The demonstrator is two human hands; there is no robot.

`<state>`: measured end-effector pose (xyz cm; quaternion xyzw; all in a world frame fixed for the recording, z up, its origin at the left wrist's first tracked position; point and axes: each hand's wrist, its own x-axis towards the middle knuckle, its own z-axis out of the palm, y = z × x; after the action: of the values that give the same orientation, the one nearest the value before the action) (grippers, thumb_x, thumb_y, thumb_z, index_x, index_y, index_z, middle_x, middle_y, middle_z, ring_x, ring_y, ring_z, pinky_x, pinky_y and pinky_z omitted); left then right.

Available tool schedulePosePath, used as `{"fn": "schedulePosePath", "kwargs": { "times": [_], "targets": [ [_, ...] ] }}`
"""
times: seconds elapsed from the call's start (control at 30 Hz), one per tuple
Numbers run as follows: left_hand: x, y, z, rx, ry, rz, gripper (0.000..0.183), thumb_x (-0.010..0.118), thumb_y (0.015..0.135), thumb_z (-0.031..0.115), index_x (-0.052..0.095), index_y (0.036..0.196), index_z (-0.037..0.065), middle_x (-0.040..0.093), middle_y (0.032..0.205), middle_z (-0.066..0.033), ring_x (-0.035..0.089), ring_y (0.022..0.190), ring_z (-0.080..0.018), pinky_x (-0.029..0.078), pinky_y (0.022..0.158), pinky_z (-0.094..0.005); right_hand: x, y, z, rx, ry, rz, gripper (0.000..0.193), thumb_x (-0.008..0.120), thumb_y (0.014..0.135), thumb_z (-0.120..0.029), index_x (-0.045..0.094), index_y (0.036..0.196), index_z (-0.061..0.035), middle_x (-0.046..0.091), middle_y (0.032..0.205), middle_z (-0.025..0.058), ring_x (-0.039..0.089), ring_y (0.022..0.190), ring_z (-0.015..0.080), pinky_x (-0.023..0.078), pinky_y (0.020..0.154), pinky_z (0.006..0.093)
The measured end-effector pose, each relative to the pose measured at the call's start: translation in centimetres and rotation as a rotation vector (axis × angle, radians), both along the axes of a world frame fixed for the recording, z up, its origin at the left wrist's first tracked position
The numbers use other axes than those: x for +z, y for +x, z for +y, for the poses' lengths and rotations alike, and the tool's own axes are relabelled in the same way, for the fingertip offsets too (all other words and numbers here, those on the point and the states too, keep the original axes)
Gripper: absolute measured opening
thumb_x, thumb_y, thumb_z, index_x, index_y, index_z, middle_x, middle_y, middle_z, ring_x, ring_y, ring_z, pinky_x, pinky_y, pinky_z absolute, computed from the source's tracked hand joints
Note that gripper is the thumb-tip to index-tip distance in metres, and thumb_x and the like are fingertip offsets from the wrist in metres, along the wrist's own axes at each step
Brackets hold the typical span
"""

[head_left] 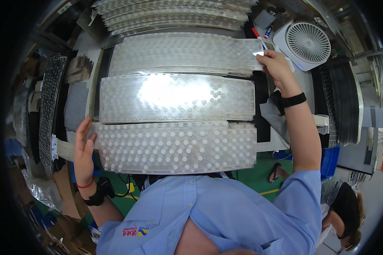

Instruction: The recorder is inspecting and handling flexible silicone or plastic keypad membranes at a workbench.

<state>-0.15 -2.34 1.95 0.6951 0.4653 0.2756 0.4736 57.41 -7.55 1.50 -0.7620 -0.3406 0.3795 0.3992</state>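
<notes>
My right hand pinches the far clear stack by its right end, which juts out and likely offers the easiest hold. My left hand, fingers loose and holding nothing, stands beside the near dotted panel. A fan and marker pens crowd the right; piled sheets close off the back.

Glossy translucent plastic middle panel, smooth translucent plastic near panel, smooth white plastic fan, matt cloth shirt
</notes>
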Motion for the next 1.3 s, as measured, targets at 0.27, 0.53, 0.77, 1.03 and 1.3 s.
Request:
{"fn": "schedulePosePath", "kwargs": {
  "times": [0.27,0.53,0.77,1.03,1.3],
  "targets": [
    [0.4,0.3,0.4,0.041,0.084,-0.009,0.049,0.043,0.099,0.028,0.038,0.142,0.005,0.036,0.148,-0.0121,0.033,0.137,-0.0273,0.029,0.111,-0.044,3.5,-3.1,-1.8,-0.008,0.181,0.147,0.031,0.054,0.089,-0.002,0.052,0.119,0.0008,0.064,0.097,0.0053,0.063,0.082,0.0117,0.054,0.069,0.0236],
    [0.4,0.3,0.1,0.061,0.124,-0.107,0.051,0.041,0.101,0.032,0.036,0.141,0.002,0.037,0.147,-0.0146,0.035,0.136,-0.0261,0.031,0.11,-0.0411,6.4,-3.9,-7.2,0.013,0.378,0.39,0.047,0.053,0.086,0.002,0.044,0.132,0.0002,0.062,0.112,0.01,0.065,0.087,0.0126,0.054,0.065,0.0176],
    [0.3,-0.4,-0.2,-0.02,-0.348,-0.698,0.065,0.034,0.101,0.047,0.027,0.144,-0.001,0.048,0.136,-0.0198,0.059,0.108,-0.0213,0.051,0.087,-0.0295,5.9,-12.0,-14.5,-0.039,0.31,0.496,0.052,0.059,0.087,-0.003,0.039,0.135,0.001,0.062,0.113,0.0102,0.065,0.085,0.0119,0.054,0.058,0.02],
    [0.3,0.7,-0.7,0.059,-0.359,-0.303,0.059,0.052,0.096,0.01,0.024,0.147,-0.001,0.06,0.118,-0.0078,0.057,0.079,-0.0037,0.047,0.061,-0.0151,2.1,-16.8,-17.3,-0.112,0.326,0.29,0.049,0.054,0.09,0.002,0.038,0.136,0.0014,0.06,0.117,0.0109,0.061,0.096,0.0133,0.051,0.077,0.023],
    [0.8,1.2,-0.8,0.057,-0.258,-0.188,0.051,0.049,0.096,0.008,0.031,0.143,-0.002,0.063,0.098,-0.0041,0.053,0.067,-0.0007,0.042,0.054,-0.0118,3.5,-16.1,-17.8,0.065,0.214,-0.78,0.04,0.061,0.086,0.001,0.053,0.125,0.0007,0.061,0.108,0.0092,0.058,0.091,0.0103,0.046,0.069,0.0193]
  ]
}}
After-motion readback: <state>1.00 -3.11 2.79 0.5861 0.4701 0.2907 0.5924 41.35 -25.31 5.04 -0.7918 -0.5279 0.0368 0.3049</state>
